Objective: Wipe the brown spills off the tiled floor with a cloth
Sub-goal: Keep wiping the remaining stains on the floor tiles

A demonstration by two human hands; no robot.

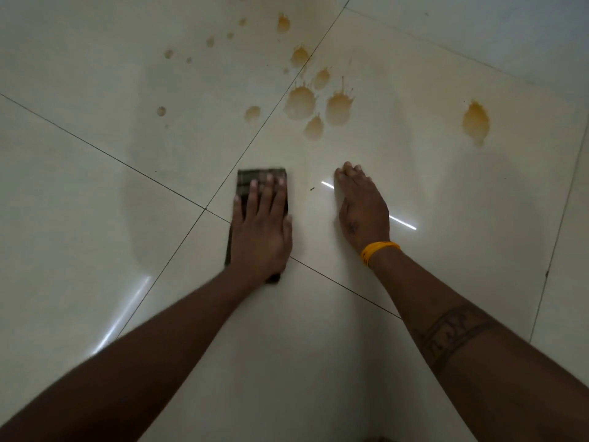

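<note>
A dark checked cloth (248, 183), folded into a long strip, lies flat on the pale tiled floor (95, 218). My left hand (261, 228) presses down on it with fingers spread flat. My right hand (361, 208) rests palm down on the bare tile to the right, holding nothing; a yellow band circles its wrist. Beyond both hands lies a cluster of brown spills (302, 102), with smaller drops (161, 111) to the left and one big blot (476, 122) far right. The cloth sits short of the cluster, apart from it.
Dark grout lines cross the floor and meet just left of the cloth (205, 209). Bright light reflections streak the glossy tiles by my right hand (404, 222) and at the lower left. A faint yellowish smear lies on the tile behind the spills.
</note>
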